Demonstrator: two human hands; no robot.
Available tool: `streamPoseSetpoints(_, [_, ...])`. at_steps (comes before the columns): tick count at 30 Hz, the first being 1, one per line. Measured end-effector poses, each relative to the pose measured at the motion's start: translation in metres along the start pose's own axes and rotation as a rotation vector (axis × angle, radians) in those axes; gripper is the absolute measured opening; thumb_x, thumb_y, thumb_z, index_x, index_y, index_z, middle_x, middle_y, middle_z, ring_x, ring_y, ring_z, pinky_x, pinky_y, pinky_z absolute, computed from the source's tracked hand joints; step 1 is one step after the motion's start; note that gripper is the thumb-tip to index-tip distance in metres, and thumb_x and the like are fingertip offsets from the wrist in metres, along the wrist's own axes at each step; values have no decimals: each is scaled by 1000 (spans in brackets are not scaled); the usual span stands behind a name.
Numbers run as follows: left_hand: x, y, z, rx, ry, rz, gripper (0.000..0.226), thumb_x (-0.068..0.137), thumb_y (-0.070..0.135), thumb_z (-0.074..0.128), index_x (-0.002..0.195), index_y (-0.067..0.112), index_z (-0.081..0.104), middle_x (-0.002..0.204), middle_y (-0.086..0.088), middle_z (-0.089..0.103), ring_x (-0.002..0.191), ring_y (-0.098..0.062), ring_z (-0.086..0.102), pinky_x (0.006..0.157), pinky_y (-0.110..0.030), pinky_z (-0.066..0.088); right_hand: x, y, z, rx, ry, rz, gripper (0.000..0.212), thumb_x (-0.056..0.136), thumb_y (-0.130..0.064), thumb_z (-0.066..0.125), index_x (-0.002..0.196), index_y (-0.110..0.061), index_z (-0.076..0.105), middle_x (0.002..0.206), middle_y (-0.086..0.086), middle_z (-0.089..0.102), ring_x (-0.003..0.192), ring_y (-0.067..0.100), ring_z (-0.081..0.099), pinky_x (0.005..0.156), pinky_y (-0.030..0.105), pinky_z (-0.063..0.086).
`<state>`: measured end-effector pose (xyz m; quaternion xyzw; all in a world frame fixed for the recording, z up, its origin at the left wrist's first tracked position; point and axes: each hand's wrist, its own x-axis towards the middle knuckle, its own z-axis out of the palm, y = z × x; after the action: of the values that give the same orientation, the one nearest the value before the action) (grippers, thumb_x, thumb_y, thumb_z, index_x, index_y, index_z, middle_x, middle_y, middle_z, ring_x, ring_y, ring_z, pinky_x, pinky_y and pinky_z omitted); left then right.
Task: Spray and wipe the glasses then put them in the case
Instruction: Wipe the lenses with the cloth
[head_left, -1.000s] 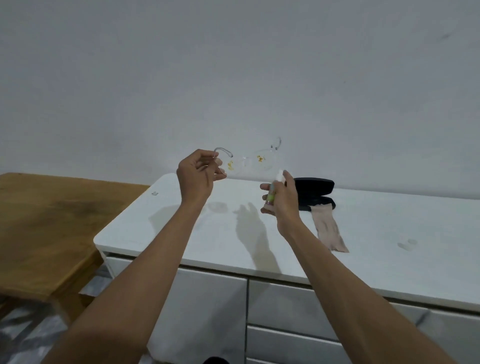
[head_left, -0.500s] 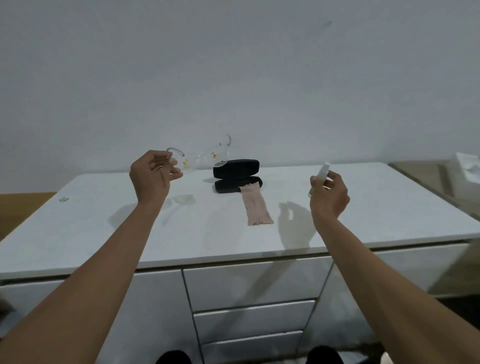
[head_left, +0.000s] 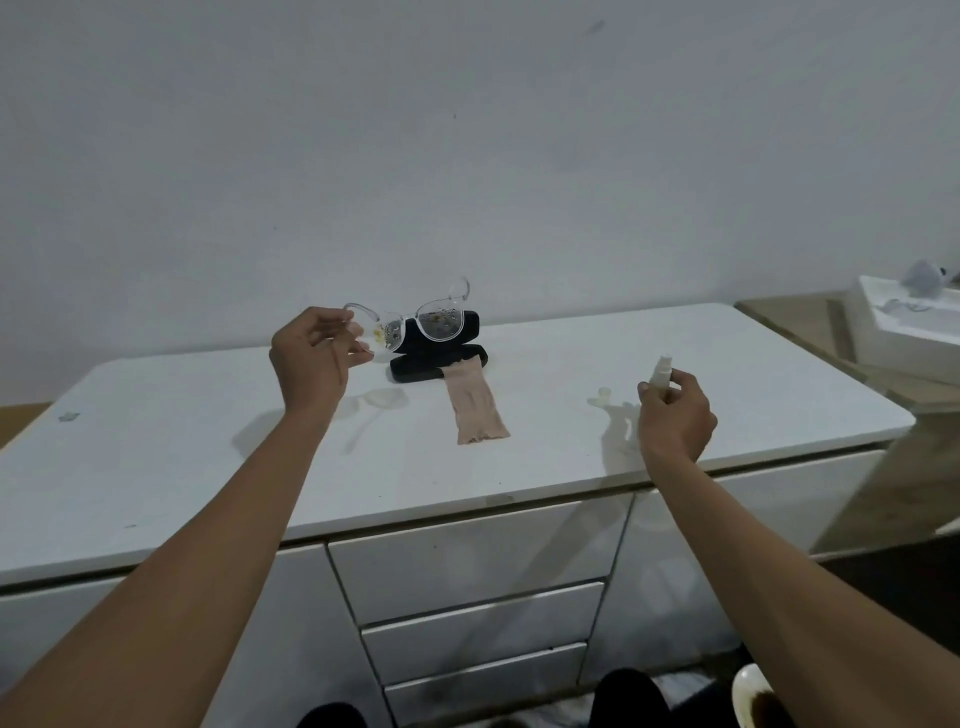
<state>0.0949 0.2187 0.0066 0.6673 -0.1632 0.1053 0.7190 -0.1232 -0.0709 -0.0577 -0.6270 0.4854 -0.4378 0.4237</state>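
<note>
Glasses held up in left hand, spray bottle in right, over white table.
Left hand pinches the clear glasses by one temple, above the table; lenses spotted. Right hand grips the bottle. Black case lies open behind, cloth touching it.

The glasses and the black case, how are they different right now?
The glasses are see-through with a clear frame; the case is solid black. The glasses are held up in the air, pinched by the left hand; the case lies open on the white counter. The glasses have yellowish spots on the lenses; the case looks plain. Both are near the wall.
</note>
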Motion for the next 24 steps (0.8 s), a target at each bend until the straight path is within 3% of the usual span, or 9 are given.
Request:
streamPoseSetpoints(4, [-1,-1,0,-2,3,-2,24,87,-10,63,83,12,69,79,-16,68,57,-24,65,68,-40,64,-10,-9,3,-121,160,-201,65,85,-28,75,143,-20,48,140,12,51,130,34,44,103,49,41])
streamPoseSetpoints(8, [-1,-2,-3,-8,1,-2,23,88,-9,63,82,12,70,80,-18,68,60,-28,64,69,-41,64,-21,-25,14,-130,188,-588,57,84,-21,70,137,-17,53,125,11,57,115,30,50,97,43,43])
streamPoseSetpoints(10, [-1,-3,-4,-9,4,-3,21,88,-10,62,84,10,70,81,-18,68,60,-29,63,68,-41,64,-29,-33,24,-66,31,-731,43,86,-14,69,128,-15,61,112,6,63,101,23,54,90,37,47])
streamPoseSetpoints(12, [-1,-4,-7,-9,12,-6,20,88,-10,60,86,7,69,80,-18,68,61,-30,63,68,-41,64,-40,-40,38,-64,-251,-747,29,89,-13,69,118,-19,69,103,-2,69,91,17,58,86,37,51])
streamPoseSetpoints(16, [2,-8,-16,-23,27,-17,22,88,-11,61,83,10,69,78,-16,67,60,-29,62,68,-44,64,-55,-44,65,-288,-721,-678,21,91,-21,71,111,-20,76,106,-8,74,96,13,62,85,28,50])
streamPoseSetpoints(18, [3,-10,-20,-34,32,-23,23,87,-11,62,82,10,69,78,-17,66,59,-30,61,68,-45,64,-58,-44,74,-368,-839,-662,21,89,-24,75,109,-19,79,103,-8,72,88,9,60,72,18,43])
streamPoseSetpoints(19, [4,-10,-22,-39,36,-28,23,87,-11,63,81,11,69,78,-17,66,59,-30,61,68,-45,63,-58,-44,79,-400,-876,-654,21,86,-27,77,106,-20,80,101,-6,72,83,9,60,68,20,43])
streamPoseSetpoints(21, [5,-12,-24,-46,44,-36,22,87,-11,63,81,9,68,79,-16,66,59,-29,61,67,-44,63,-58,-44,88,-462,-916,-665,20,82,-27,78,102,-24,82,99,1,78,89,18,64,73,30,52])
streamPoseSetpoints(24, [8,-15,-28,-47,50,-36,22,86,-12,62,80,9,68,80,-16,66,60,-31,61,65,-40,62,-60,-43,100,-500,-935,-686,17,81,-26,74,93,-34,83,96,-5,80,99,23,66,83,37,57])
